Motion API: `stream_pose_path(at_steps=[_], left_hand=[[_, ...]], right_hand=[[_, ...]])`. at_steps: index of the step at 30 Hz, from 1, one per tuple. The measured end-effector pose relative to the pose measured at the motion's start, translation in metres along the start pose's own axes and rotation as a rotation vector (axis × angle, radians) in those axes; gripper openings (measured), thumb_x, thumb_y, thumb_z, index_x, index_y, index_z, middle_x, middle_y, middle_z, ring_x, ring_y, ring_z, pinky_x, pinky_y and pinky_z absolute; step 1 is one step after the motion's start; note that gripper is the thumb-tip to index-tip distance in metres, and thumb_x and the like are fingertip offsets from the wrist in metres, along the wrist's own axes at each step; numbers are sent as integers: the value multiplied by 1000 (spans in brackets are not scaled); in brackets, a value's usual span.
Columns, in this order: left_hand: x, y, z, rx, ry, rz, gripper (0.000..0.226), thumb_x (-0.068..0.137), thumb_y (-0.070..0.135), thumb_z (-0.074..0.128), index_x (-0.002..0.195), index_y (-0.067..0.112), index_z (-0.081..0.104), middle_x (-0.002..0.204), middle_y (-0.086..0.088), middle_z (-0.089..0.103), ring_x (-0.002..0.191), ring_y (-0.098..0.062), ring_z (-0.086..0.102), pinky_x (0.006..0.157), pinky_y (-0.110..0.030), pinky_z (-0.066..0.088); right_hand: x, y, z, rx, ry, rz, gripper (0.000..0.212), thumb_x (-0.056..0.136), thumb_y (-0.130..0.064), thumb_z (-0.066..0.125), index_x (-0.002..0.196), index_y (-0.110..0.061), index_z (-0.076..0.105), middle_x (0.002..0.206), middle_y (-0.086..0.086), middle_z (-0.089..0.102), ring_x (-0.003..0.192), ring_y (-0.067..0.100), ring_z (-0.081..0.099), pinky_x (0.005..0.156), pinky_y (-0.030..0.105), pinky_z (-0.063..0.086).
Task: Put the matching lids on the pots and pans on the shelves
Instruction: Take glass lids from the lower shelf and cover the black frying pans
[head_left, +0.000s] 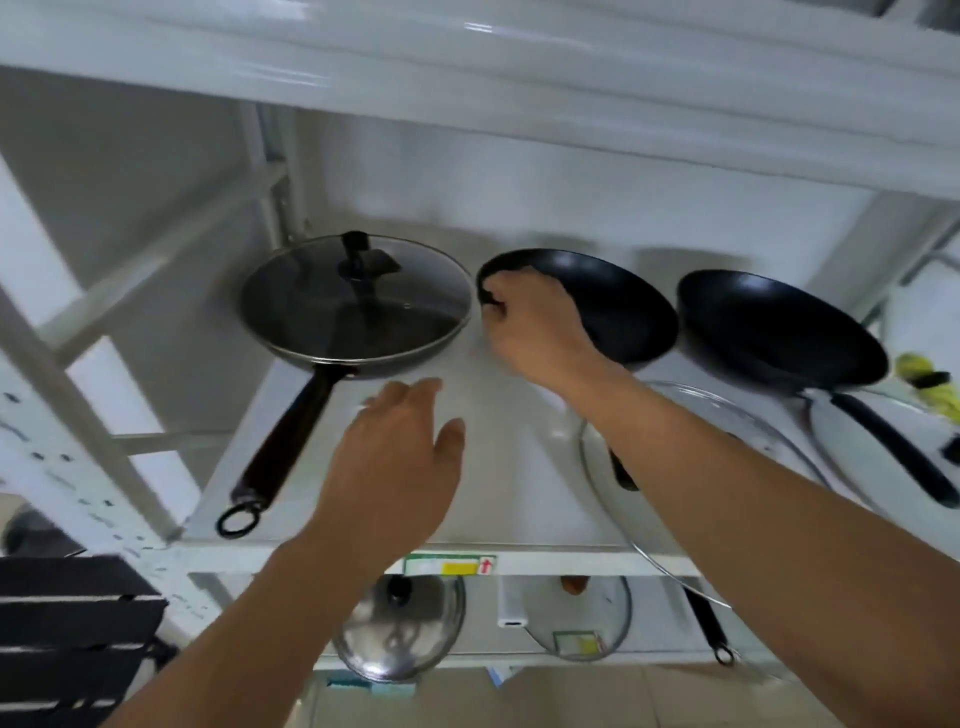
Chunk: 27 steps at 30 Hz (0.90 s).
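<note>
Room: white metal shelves (509, 564) stand close in front of the person, with a pale wall behind them.
Head view, far left: a black pan (358, 306) already has its glass lid (311, 291) on. Its long handle points toward the person.
Head view, middle: the middle pan (613, 306) is open, with no lid.
Head view, far right: the right pan (779, 327) is open too. Its handle comes near and to the right.
Loose lids: a big clear lid (675, 519) lies on the same shelf, just near of the middle pan and partly under the right arm. A second clear lid (831, 431) lies under the right pan's handle.
Lower shelf: a shiny metal lid (400, 631) and a small glass lid (587, 623) sit there. I cannot tell what is under them.
Right hand (535, 322): its fingers are curled tight over the left rim of the middle pan, gripping it.
Left hand (395, 457): it is spread flat with nothing in it, over the bare shelf between the covered pan and the middle pan.
Step now: it looks like the middle pan is being held by its rim to make room or line it up for a lid.
Next move: I think a hand must let go, reach near to the big clear lid, lift it by its knob, and set it flat on the middle pan.
Where the lid is from the grip: near and right of the right hand, below the forearm, not touched by either hand.
</note>
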<state>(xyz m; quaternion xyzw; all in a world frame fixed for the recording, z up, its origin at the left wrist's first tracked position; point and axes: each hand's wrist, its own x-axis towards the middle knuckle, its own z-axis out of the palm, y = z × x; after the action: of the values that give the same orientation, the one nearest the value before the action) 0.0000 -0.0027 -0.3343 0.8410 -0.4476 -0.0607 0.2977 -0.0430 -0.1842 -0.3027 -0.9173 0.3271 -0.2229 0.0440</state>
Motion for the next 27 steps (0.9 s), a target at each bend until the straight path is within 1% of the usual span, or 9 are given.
stream_pose_path(at_steps=[1,4,7,10,13,16,18,23,27], left_hand=[[2,15,12,-92,-69,-28,46,97,39,43,140,25,47,137,1,56,122,-22,54,106,-35,37],[14,53,53,-372,-298,-163,43,93,44,48,133,29,55,133,4,59,120,-20,56,108,-38,41],[29,90,88,-656,-392,-362,37,87,46,54,111,19,64,123,-10,65,108,-29,64,96,-46,53],[42,118,114,-896,-447,-583,32,97,35,53,107,6,61,107,-17,70,89,-31,70,67,-38,60],[40,135,134,-1057,-445,-682,30,98,30,52,104,2,57,91,-16,64,62,-28,63,56,-35,56],[36,139,149,-992,-364,-669,23,99,29,49,96,8,55,74,-9,55,46,-18,48,37,-22,42],[34,142,154,-934,-310,-630,23,100,28,44,94,9,55,70,-7,50,44,-15,42,33,-18,32],[36,146,156,-798,-263,-575,28,101,30,38,99,6,54,68,-8,47,41,-16,38,34,-18,23],[36,142,157,-759,-281,-563,33,102,33,38,101,5,54,64,-8,47,41,-16,38,34,-19,22]], right_hand=[[-10,18,-11,-1,-4,38,18,91,-17,52,73,-15,51,92,15,66,86,35,61,66,31,39],[-36,78,-39,5,-76,153,20,90,-11,51,75,-10,65,84,9,70,81,34,65,72,37,54],[-59,140,-61,-51,-199,186,22,89,-13,54,67,-9,58,69,5,59,69,29,58,64,37,50],[-82,196,-66,-124,-382,225,13,90,-24,57,88,-12,62,86,5,65,88,29,63,73,37,49],[-103,230,-52,-194,-548,222,30,87,-39,54,104,-15,61,101,5,67,101,29,60,78,35,49],[-113,249,-37,-283,-579,176,48,91,-42,52,128,-12,56,126,10,57,119,34,56,87,36,47],[-117,258,-28,-317,-568,145,42,95,-37,48,125,-8,53,124,15,56,113,38,58,80,37,44],[-130,272,-14,-327,-463,60,36,100,-37,40,118,-6,45,96,15,66,94,39,64,66,38,42],[-134,278,-19,-256,-435,25,29,99,-41,39,107,-13,43,68,2,47,73,34,53,64,38,40]])
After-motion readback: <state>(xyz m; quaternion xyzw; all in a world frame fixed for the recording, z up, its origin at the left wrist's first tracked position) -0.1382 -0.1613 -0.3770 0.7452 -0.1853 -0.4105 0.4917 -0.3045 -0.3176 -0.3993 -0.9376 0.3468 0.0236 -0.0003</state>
